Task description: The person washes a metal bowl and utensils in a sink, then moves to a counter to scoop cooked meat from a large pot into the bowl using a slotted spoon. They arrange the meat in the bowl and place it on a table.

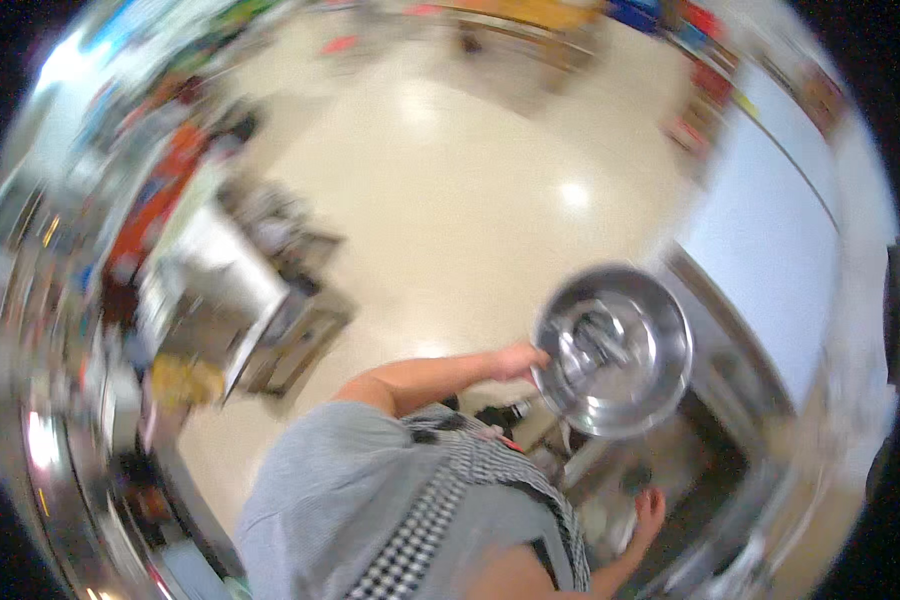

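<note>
My left hand (pixel 523 361) grips the rim of a large round stainless steel bowl (pixel 656 375) and holds it up in front of me on the right. Inside the bowl lie metallic-looking items or reflections, too blurred to name. My right hand (pixel 649 506) is lower, over a sink or recessed metal basin (pixel 709 450), apart from the bowl. Its fingers are blurred, and I cannot tell whether they hold anything. A checkered apron (pixel 420 525) covers my grey shirt.
A pale flat worktop (pixel 765 225) runs along the right, beyond the basin. On the left stand a white-topped table (pixel 259 281) and cluttered shelves, much blurred. Beige floor (pixel 435 225) lies between, with a wooden table (pixel 525 26) at the top.
</note>
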Tool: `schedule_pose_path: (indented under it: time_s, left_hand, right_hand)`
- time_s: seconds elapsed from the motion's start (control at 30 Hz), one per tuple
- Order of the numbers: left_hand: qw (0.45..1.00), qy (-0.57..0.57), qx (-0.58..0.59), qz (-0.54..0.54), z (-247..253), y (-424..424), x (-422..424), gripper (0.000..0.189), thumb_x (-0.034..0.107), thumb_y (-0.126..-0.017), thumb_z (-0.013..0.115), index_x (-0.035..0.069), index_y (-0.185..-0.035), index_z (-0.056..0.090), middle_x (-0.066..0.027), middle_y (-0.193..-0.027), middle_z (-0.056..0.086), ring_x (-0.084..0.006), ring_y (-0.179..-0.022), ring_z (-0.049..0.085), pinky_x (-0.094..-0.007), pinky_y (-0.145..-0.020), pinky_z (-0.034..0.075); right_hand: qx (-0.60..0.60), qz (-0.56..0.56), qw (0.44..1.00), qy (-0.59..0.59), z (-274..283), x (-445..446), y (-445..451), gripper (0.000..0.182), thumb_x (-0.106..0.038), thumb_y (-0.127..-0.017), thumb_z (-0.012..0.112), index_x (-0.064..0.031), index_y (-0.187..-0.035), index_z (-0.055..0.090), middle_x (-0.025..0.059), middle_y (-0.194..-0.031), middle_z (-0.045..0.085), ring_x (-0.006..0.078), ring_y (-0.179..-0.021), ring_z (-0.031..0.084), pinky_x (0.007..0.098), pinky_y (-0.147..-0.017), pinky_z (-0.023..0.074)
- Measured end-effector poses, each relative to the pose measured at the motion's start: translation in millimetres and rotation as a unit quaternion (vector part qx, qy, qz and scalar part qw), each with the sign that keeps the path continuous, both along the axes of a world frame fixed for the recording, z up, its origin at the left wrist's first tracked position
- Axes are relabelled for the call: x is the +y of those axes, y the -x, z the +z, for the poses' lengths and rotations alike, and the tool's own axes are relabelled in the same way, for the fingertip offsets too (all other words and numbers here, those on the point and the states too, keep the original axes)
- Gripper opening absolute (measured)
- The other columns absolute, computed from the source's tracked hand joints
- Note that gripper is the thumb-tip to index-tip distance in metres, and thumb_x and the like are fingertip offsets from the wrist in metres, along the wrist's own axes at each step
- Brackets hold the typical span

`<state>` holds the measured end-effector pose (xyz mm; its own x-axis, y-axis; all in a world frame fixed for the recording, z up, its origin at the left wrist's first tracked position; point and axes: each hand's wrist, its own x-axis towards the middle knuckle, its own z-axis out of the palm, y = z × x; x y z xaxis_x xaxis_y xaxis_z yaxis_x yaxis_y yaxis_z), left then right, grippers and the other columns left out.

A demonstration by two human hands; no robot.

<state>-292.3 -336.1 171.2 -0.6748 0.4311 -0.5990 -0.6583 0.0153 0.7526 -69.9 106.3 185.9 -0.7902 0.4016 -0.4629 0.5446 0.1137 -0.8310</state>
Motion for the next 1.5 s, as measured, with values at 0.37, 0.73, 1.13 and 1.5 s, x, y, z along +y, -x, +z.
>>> schedule_pose_path:
  time_s: [0.37, 0.73, 1.13, 1.5]
  left_hand:
    - [0.785, 0.008, -0.024, 0.619, 57.9, -82.8, -54.4, 0.040, 0.006, -0.070, 0.051, 0.002, -0.110, 0.046, -0.0079, -0.090, 0.057, -0.0194, -0.073, 0.060, -0.0317, -0.058, 0.055]
    - [0.521, -0.034, 0.017, 0.853, 41.3, -156.5, -31.0, 0.014, 0.005, -0.073, 0.052, -0.001, -0.085, 0.055, -0.0080, -0.069, 0.057, -0.0170, -0.058, 0.057, -0.0222, -0.049, 0.049]
    - [0.182, -0.086, 0.135, 0.970, -5.6, -336.8, 1.7, 0.019, 0.006, -0.073, 0.050, -0.003, -0.089, 0.051, -0.0145, -0.087, 0.055, -0.0288, -0.078, 0.059, -0.0433, -0.073, 0.052]
    - [0.061, 0.025, -0.069, 0.995, -39.4, -505.7, -46.1, 0.014, 0.015, -0.076, 0.049, 0.005, -0.066, 0.052, -0.0055, -0.060, 0.053, -0.0181, -0.048, 0.049, -0.0295, -0.045, 0.039]
  right_hand:
    - [0.217, 0.430, 0.820, -0.309, -41.7, -17.8, 441.6, 0.025, -0.016, -0.085, 0.053, 0.0007, -0.104, 0.055, 0.0172, -0.088, 0.058, 0.0295, -0.083, 0.057, 0.0397, -0.072, 0.0456]
    - [0.217, 0.711, 0.577, -0.338, -13.7, -234.1, 613.9, 0.029, -0.022, -0.077, 0.059, 0.0015, -0.095, 0.061, 0.0199, -0.091, 0.063, 0.0344, -0.086, 0.060, 0.0405, -0.074, 0.0477]
    - [0.015, 0.849, 0.366, -0.381, -40.7, -437.1, 502.6, 0.031, -0.030, -0.072, 0.065, -0.0034, -0.089, 0.068, 0.0156, -0.088, 0.066, 0.0305, -0.089, 0.063, 0.0395, -0.079, 0.0485]
    - [0.304, 0.932, -0.013, -0.200, -101.3, -885.5, 173.4, 0.025, -0.026, -0.077, 0.052, -0.0056, -0.083, 0.064, 0.0172, -0.084, 0.063, 0.0359, -0.077, 0.059, 0.0470, -0.067, 0.0461]
